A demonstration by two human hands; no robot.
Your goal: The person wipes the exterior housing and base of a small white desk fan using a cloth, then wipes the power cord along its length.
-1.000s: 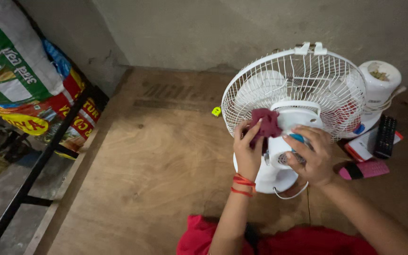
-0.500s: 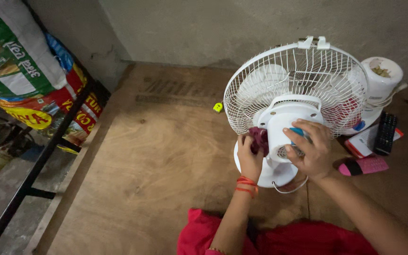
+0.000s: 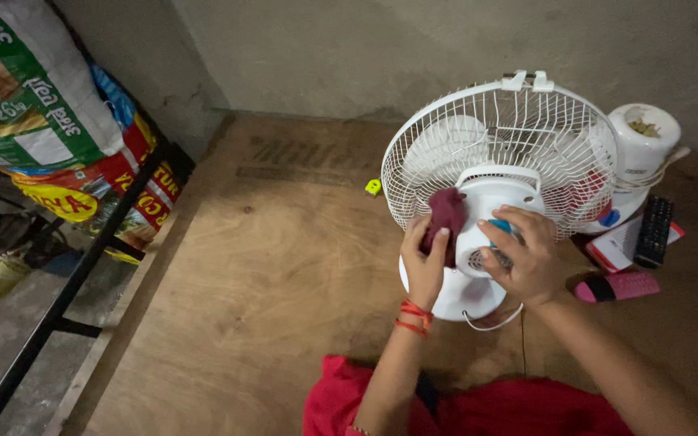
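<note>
A small white plastic table fan [image 3: 501, 153] with a round wire grille stands on brown wooden boards [image 3: 284, 266]. The left hand [image 3: 425, 266] pinches a crumpled maroon cloth [image 3: 447, 211] against its motor housing; the right hand [image 3: 527, 257] grips the housing's other side.

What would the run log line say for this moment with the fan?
left hand: presses maroon cloth on white table fan | right hand: grips fan's rear housing | surface: wooden board

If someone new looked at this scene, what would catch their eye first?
The white table fan stands out, on the wooden board by the wall. The left hand presses a maroon cloth to its back while the right hand steadies the motor housing. Bright printed sacks sit far left.
</note>
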